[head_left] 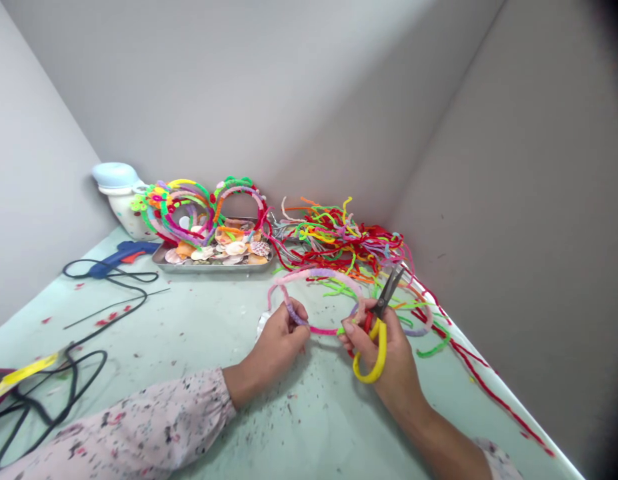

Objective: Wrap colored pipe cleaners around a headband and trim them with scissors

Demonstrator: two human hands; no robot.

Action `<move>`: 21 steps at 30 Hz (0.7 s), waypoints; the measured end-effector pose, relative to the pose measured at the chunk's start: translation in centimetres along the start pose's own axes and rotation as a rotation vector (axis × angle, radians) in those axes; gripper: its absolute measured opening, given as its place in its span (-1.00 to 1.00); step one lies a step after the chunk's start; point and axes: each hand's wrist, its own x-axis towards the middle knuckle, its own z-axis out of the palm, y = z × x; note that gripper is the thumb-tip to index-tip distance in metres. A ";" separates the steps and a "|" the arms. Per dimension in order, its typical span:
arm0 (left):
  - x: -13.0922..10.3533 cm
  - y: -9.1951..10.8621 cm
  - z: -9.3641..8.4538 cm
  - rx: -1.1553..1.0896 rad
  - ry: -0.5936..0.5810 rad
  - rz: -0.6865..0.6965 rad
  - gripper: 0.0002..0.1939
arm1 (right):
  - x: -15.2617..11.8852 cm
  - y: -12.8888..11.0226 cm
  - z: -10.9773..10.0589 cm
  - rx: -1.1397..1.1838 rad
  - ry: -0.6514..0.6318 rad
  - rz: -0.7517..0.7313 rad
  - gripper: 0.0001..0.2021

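Observation:
A fuzzy ring of pipe cleaners (323, 274), pink, purple and magenta, is held up between both hands above the table. My left hand (283, 333) is closed, pinching the ring's left side where a purple strand wraps it. At the ring's right side my right hand (383, 353) pinches the strand near a small green bit. Scissors with yellow and red handles (381, 347) are also tucked in my right hand, their dark blades slightly apart and pointing up. A loose pink strand end (269, 297) hangs beside my left hand.
A metal tray (213, 267) of seashells (235, 249) stands at the back, with finished-looking fuzzy rings (181, 200) leaning over it. Right of it lies a heap of coloured pipe cleaners (333, 233). A blue glue gun (119, 258), a black cord (73, 373) and a white bottle (126, 207) are on the left.

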 end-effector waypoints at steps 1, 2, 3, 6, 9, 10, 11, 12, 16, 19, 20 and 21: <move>0.0 0.0 0.0 0.001 0.003 -0.002 -0.81 | 0.0 0.0 0.0 0.003 -0.001 0.004 -0.57; 0.0 0.0 0.0 0.001 0.007 -0.003 -0.81 | -0.1 0.0 0.0 0.006 -0.001 0.008 -0.57; 0.0 -0.1 0.0 0.002 0.011 -0.004 -0.81 | -0.1 0.0 0.0 0.007 0.001 0.011 -0.58; 0.0 -0.1 0.0 -0.009 -0.003 0.002 -0.81 | -0.3 0.0 0.0 0.004 -0.001 0.022 -0.58; 0.0 -0.2 0.0 -0.016 -0.007 0.007 -0.81 | -0.3 -0.1 0.0 -0.001 -0.009 0.027 -0.58; 0.0 -0.2 -0.1 -0.023 -0.010 0.013 -0.81 | -0.3 -0.1 0.0 -0.004 -0.003 0.025 -0.58; 0.0 -0.2 -0.1 -0.034 -0.014 0.025 -0.80 | -0.3 -0.1 0.0 -0.007 0.007 0.022 -0.58; 0.0 -0.2 -0.1 -0.045 -0.025 0.036 -0.80 | -0.2 -0.1 0.1 -0.010 0.017 0.020 -0.58; -0.1 -0.1 -0.3 -0.054 -0.057 0.063 -0.80 | -0.2 -0.2 0.0 -0.025 0.036 0.025 -0.57; -0.2 0.2 -0.3 -0.044 -0.060 0.058 -0.83 | -0.2 -0.2 0.0 -0.034 0.038 0.025 -0.56; -0.3 0.2 -0.3 -0.045 -0.063 0.058 -0.84 | -0.2 -0.2 0.0 -0.032 0.039 0.023 -0.56; -0.3 0.3 -0.3 -0.046 -0.066 0.059 -0.85 | -0.2 -0.2 0.0 -0.030 0.039 0.022 -0.56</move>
